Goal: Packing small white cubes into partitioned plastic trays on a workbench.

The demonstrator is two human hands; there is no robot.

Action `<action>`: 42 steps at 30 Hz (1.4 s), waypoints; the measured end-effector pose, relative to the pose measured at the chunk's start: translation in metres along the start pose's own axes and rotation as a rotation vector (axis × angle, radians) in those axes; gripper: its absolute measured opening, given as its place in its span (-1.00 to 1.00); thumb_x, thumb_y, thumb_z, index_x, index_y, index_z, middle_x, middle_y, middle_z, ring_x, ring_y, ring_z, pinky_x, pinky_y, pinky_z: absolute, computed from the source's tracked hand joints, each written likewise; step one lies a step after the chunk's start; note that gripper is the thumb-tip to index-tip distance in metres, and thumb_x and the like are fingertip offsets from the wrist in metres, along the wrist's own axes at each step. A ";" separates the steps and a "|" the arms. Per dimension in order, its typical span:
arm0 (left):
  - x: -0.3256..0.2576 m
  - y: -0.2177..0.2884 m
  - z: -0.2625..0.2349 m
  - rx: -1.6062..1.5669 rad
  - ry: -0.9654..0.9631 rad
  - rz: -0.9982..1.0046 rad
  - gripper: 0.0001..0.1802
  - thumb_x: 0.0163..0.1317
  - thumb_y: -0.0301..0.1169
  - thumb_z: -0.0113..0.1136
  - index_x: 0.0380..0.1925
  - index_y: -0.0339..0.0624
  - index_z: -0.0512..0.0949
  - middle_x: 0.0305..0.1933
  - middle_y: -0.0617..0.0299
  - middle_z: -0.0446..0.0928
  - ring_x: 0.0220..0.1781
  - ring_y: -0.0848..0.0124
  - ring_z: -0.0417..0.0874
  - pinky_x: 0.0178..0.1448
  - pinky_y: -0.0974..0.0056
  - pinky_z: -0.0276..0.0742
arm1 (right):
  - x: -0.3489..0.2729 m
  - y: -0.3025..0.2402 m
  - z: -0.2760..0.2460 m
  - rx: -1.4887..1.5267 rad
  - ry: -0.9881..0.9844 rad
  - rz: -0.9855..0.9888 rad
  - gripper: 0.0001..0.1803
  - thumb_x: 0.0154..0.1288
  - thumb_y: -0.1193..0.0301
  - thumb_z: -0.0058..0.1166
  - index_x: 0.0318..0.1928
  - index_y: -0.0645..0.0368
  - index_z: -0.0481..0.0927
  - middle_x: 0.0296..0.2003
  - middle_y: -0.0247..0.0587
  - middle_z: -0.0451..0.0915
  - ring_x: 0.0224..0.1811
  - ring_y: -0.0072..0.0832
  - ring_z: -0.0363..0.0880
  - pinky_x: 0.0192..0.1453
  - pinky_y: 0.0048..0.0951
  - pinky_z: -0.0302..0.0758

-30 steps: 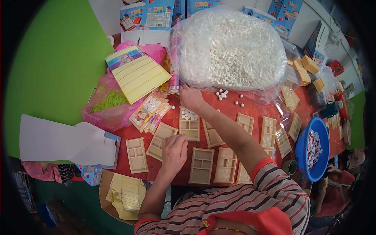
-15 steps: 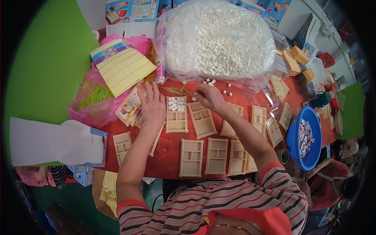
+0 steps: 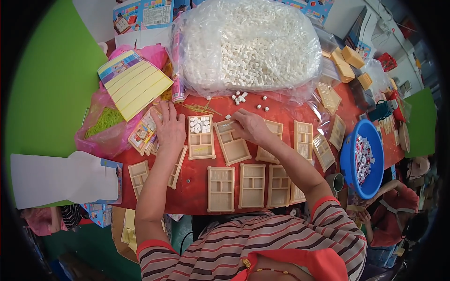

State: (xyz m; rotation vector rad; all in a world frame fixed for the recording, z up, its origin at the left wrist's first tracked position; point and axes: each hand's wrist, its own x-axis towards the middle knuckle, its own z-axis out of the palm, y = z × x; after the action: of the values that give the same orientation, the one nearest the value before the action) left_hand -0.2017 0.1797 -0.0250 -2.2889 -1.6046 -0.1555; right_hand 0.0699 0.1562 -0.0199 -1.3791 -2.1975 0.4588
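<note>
My left hand (image 3: pixel 169 127) lies flat, released, beside one filled beige plastic compartment tray (image 3: pixel 201 136); my right hand (image 3: pixel 251 126) pinches one small white block (image 3: pixel 228 117) over a second tray (image 3: pixel 231 142); three empty trays (image 3: pixel 252 185) line the red table's (image 3: pixel 197 187) near edge.

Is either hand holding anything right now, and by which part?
Right hand pinches a small white block at its fingertips, over a beige tray. Left hand lies flat, gripping nothing.
</note>
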 end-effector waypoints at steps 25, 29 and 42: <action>-0.048 0.096 -0.057 -0.666 0.076 0.241 -0.83 0.20 -0.32 0.17 -0.30 -0.18 0.56 0.16 0.02 0.43 0.40 -0.03 0.25 0.38 -0.52 -0.20 | -0.036 -0.024 -0.025 0.101 -0.178 -0.035 -0.83 0.23 0.36 0.07 -0.31 0.23 0.56 -0.35 -0.07 0.55 -0.32 -0.05 0.59 -0.19 -0.08 0.51; -0.049 0.101 -0.058 -0.700 0.042 0.256 -0.80 0.20 -0.28 0.17 -0.34 -0.18 0.58 0.18 0.01 0.42 0.41 -0.04 0.23 0.39 -0.50 -0.26 | -0.047 -0.022 -0.027 -0.051 -0.190 -0.110 -0.81 0.25 0.31 0.10 -0.31 0.18 0.58 -0.37 -0.11 0.54 -0.31 -0.07 0.59 -0.17 -0.10 0.49; 0.078 0.070 0.001 -0.156 -0.145 -0.084 -0.74 0.22 -0.28 0.08 -0.20 -0.16 0.63 -0.17 0.03 0.64 -0.09 0.14 0.62 0.18 -0.09 0.20 | 0.039 0.035 -0.004 -0.381 0.255 0.045 -0.69 0.08 0.28 0.27 -0.21 0.15 0.52 -0.18 -0.09 0.47 -0.11 -0.19 0.54 -0.15 -0.18 0.51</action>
State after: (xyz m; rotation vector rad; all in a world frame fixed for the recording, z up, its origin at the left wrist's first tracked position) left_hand -0.1088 0.2284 -0.0193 -2.3985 -1.8220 -0.1424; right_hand 0.0841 0.2066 -0.0263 -1.5814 -2.1135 -0.1279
